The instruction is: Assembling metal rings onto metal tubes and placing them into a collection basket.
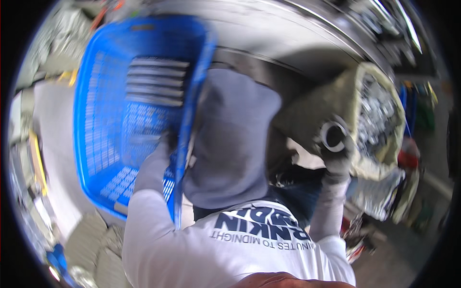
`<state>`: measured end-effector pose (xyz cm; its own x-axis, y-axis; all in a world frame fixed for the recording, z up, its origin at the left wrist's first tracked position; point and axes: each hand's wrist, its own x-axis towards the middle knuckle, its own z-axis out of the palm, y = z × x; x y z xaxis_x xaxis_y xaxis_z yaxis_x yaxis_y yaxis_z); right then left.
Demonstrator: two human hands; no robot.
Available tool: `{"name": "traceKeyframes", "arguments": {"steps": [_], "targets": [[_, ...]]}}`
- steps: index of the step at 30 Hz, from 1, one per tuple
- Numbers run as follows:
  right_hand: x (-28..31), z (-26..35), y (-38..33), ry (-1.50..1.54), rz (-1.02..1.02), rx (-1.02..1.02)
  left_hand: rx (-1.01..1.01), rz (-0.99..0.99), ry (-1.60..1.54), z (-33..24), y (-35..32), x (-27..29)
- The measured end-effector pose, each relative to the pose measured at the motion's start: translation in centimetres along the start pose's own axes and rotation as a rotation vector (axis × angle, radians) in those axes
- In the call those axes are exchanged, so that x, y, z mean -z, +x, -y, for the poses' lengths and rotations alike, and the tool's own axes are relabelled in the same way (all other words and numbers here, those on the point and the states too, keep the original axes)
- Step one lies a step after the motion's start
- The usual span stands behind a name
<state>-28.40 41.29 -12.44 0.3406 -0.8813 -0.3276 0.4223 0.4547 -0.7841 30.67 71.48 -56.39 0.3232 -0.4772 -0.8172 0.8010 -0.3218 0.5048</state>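
Observation:
My left hand (168,144), in a dark glove, reaches down inside a blue plastic basket (93,120). Its fingers are smeared by motion, and a blurred grey strip (144,138) lies beside them. Farther up in the basket rests a row of several long grey metal pieces (156,81). On the right, my gloved right hand (336,161) is closed around a short, shiny, hollow metal ring (324,138). That hand is just left of an open pale sack (357,91) filled with small silvery metal parts (377,110).
A grey cloth-covered pad (235,129) sits between basket and sack. Behind it runs a pale metal panel (288,29). More metal pieces (384,29) lie at the far right. Full sacks (86,240) stand at the lower left, and a clear plastic bag (379,192) lies below the open sack.

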Motion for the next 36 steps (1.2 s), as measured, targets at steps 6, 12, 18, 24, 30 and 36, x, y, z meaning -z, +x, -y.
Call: {"name": "traceKeyframes", "arguments": {"steps": [6,12,18,24,30,36], "targets": [[1.4,-0.1,0.0,0.389,0.032,-0.013,-0.725,-0.045,1.274,-6.9,-5.3,-14.3],[2.0,-0.4,-1.0,0.333,0.001,0.04,-1.137,0.211,1.038,-18.7,-26.8,-36.6],[1.3,-1.7,-2.0,-0.342,-0.127,0.389,-1.799,0.813,1.63,-10.0,-44.2,-53.0],[2.5,-2.8,-2.0,-0.778,-0.081,0.912,-1.511,0.793,1.84,-2.8,-42.2,-55.2],[3.1,-3.3,-1.9,-0.782,-0.156,0.969,-1.544,0.873,1.856,-1.6,-41.6,-56.1],[0.8,-3.8,-2.1,-0.862,-0.387,0.724,-1.582,0.918,1.845,-1.2,-41.4,-55.7]]}}
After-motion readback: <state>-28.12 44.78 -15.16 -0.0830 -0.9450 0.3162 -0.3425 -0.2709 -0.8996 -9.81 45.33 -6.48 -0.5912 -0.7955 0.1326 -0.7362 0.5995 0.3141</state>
